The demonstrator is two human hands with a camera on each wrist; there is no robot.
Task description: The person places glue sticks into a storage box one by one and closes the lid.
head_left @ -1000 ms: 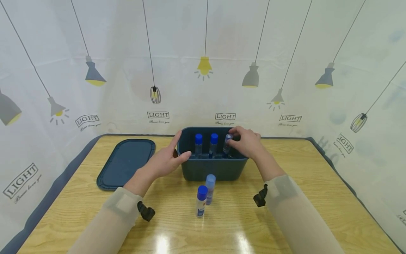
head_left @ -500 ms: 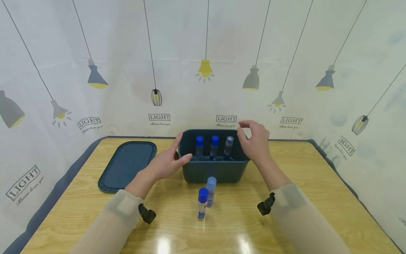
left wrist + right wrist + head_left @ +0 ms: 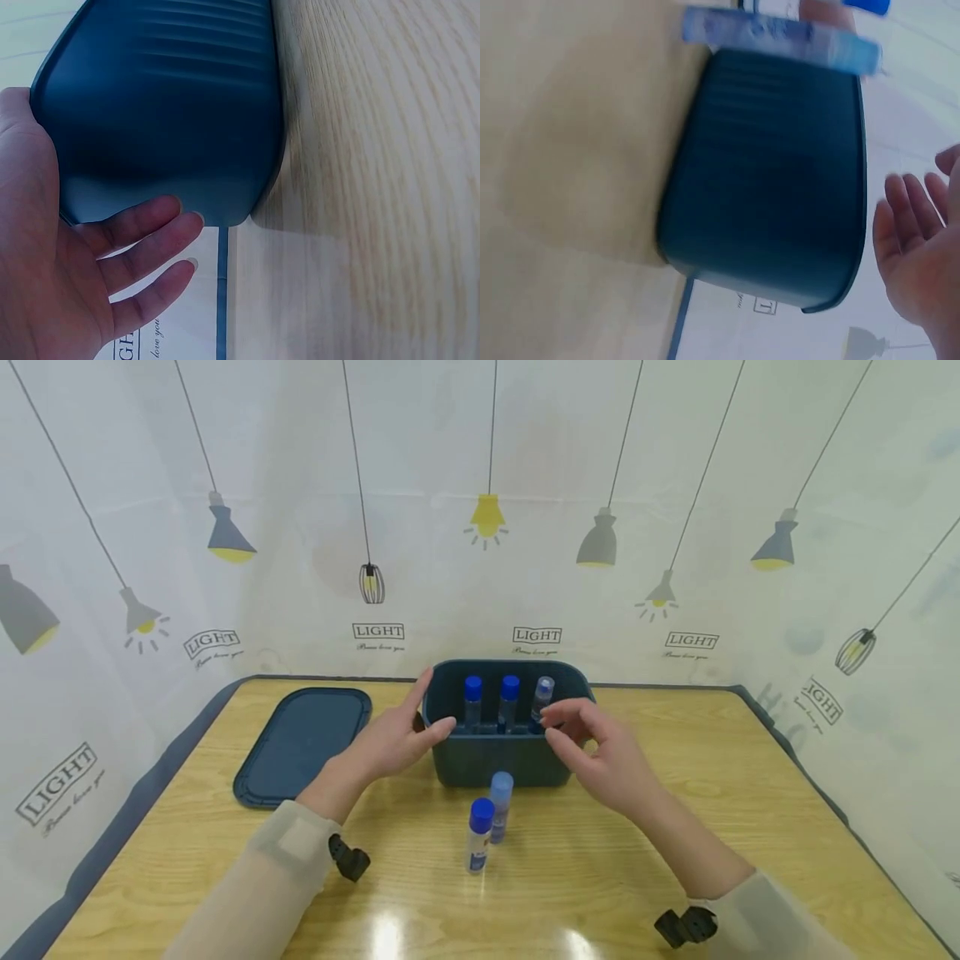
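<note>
A dark blue bin [image 3: 491,762] stands at the table's far middle. Three bottles stand upright inside it: two blue-capped [image 3: 472,697] [image 3: 509,696] and one clear-capped [image 3: 542,695]. My left hand [image 3: 396,740] rests against the bin's left corner with straight fingers, thumb on the rim; the left wrist view shows the fingers [image 3: 142,229] flat along the bin wall [image 3: 165,112]. My right hand [image 3: 596,756] hovers over the bin's front right corner, fingers loosely spread, holding nothing. On the table in front of the bin stand a blue-capped bottle [image 3: 477,836] and a pale-capped one [image 3: 499,803].
The bin's flat dark blue lid [image 3: 303,743] lies on the wooden table [image 3: 750,793] to the left. A printed curtain [image 3: 675,527] closes in the back and both sides. In the right wrist view the bin [image 3: 772,195] is blurred, with a bottle [image 3: 780,34] beyond it.
My right hand released the clear-capped bottle inside the bin, lifted, then drew back to the bin's front right corner. The left hand stayed on the bin.
</note>
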